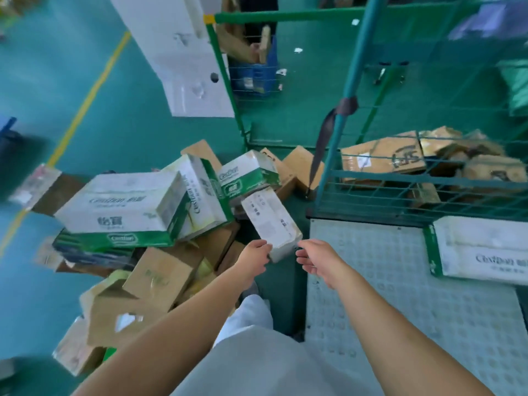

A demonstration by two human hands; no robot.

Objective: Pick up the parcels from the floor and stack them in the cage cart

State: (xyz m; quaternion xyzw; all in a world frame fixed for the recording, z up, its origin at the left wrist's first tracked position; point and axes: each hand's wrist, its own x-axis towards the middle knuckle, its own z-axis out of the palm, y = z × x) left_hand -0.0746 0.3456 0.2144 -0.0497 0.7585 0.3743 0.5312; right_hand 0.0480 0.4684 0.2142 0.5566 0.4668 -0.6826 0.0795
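Left hand (255,257) pinches white parcel's (271,221) near corner; long axis runs toward upper left; right hand (314,260) spread, just beside.

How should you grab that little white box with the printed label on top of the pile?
Probably by its two long sides near the near end, one hand each side. The small white labelled box tilts toward the person, with the left hand and right hand already flanking that end.

Parcel warehouse: cage cart (337,155), heaped boxes (160,224), line-marked floor (57,81).
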